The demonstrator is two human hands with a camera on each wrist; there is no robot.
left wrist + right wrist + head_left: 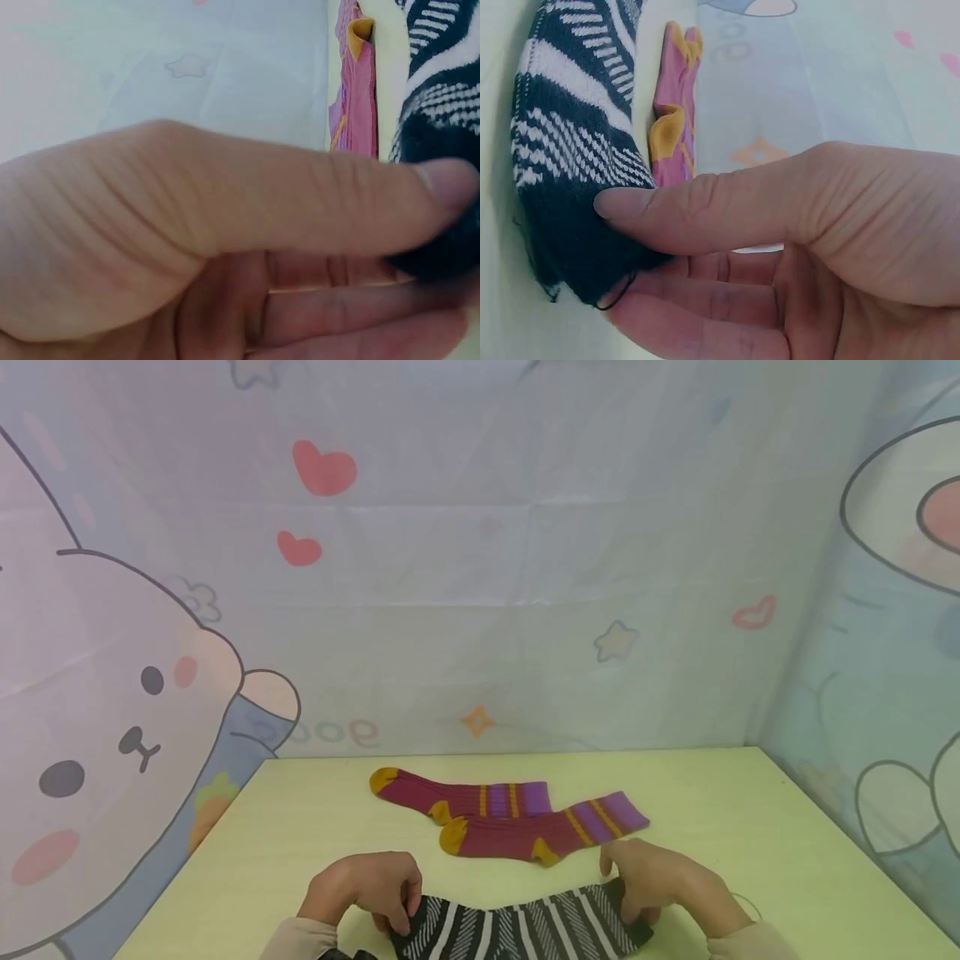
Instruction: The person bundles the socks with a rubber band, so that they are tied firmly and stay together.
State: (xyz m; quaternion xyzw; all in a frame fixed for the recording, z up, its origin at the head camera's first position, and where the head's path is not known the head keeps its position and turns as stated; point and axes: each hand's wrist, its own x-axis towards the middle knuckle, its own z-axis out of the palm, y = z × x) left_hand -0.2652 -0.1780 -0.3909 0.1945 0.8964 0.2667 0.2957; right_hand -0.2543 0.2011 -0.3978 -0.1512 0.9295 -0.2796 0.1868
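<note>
Maroon socks [498,839] seemingly settled, left hand [371,885] and right hand [651,878] are pinching apparently unsettled striped knitwear [513,931] near the worktop's [720,802] front edge.

The table [300,810] stands before a hanging cloth [480,652], which also flanks it left and right. The far sock [450,793] lies toward the back of the table, its toe [385,779] left and its cuff [536,797] right. The middle sock [510,839] lies just in front, offset rightward, with the same orientation; their edges partly meet in the head view. The near sock [517,927] extends crosswise before both, between left hand [375,885] and right hand [652,877], one at each end.
</note>
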